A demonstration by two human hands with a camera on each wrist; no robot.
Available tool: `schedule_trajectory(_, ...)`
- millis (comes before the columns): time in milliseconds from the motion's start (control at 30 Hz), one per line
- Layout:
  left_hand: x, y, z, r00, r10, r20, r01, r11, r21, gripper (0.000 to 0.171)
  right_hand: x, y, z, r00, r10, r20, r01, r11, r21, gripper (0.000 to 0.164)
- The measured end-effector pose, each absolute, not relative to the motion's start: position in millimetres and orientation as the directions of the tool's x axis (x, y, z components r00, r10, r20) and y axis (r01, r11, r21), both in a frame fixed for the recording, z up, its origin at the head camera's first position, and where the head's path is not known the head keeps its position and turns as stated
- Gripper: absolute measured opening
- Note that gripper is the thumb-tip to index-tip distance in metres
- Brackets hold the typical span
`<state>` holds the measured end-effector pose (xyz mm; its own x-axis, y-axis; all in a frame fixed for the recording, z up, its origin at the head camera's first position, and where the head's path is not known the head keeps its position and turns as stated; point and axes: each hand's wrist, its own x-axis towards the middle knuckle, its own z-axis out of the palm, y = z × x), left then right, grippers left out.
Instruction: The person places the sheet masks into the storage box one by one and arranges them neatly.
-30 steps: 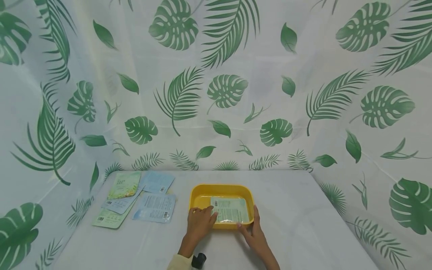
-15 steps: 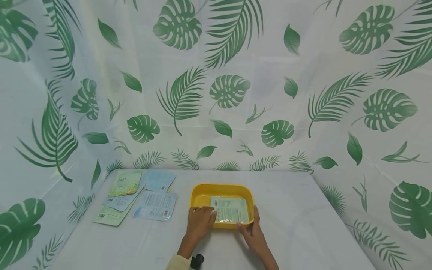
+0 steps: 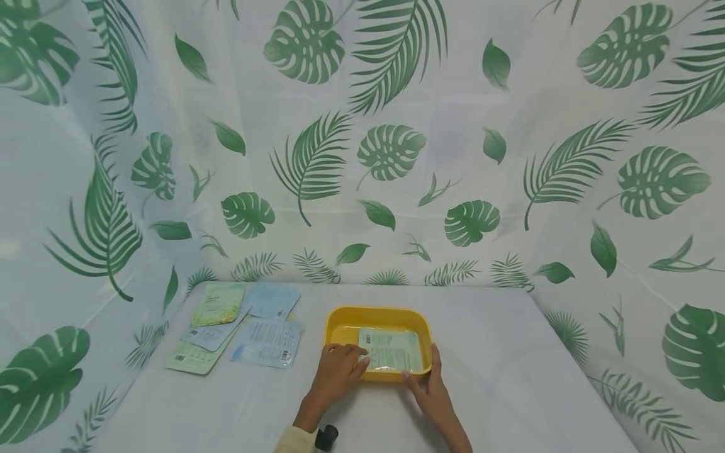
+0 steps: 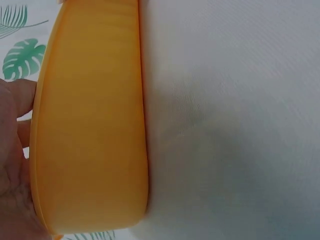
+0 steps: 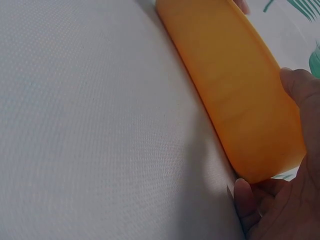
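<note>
Right hand [image 3: 433,393] gripping yellow tray [image 3: 382,376] at near right corner, left hand [image 3: 338,372] over near left rim, hold unclear, green packet [image 3: 396,350] inside, table [image 3: 498,358] stretching wide rightward.

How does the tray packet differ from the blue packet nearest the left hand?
The tray packet is pale green, the blue packet pale blue. The tray packet lies inside the tray, the blue packet outside it. In the head view, the tray packet's barcode sits upper left, the blue packet's lower right. Both show text.

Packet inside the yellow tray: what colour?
Packet is pale green; head view shows it best.
</note>
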<state>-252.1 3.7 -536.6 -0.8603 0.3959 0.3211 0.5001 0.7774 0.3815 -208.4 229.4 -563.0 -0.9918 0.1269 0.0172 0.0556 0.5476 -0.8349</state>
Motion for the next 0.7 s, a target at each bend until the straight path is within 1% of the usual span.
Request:
schedule_trajectory(133, -254, -2, -537, -0.849, 0.441, 0.292, 0.528, 0.733, 0.428, 0.028, -209, 229, -563, -0.992, 0.126, 0.012, 0.059, 0.545, -0.836, 0.095)
schedule_trajectory(233, -255, -6, -537, -0.841, 0.466, 0.277, 0.540, 0.682, 0.494, 0.027, -209, 230, -564, -0.992, 0.123, 0.002, 0.067, 0.552, -0.831, 0.096)
schedule_trajectory(400, -252, -14, -538, -0.846, 0.475, 0.245, 0.510, 0.584, 0.632, 0.027, -209, 230, -562, -0.993, 0.118, -0.015, 0.078, 0.548, -0.833, 0.096)
schedule_trajectory(500, -248, -21, -539, -0.845, 0.474, 0.248, 0.504, 0.550, 0.666, 0.027, -209, 230, -561, -0.994, 0.112, -0.021, 0.078, 0.541, -0.837, 0.096)
schedule_trajectory(700, -239, -37, -536, -0.837, 0.485, 0.254, 0.483, 0.434, 0.761, 0.032, -211, 229, -561, -0.994, 0.107, -0.023, 0.079, 0.553, -0.829, 0.097)
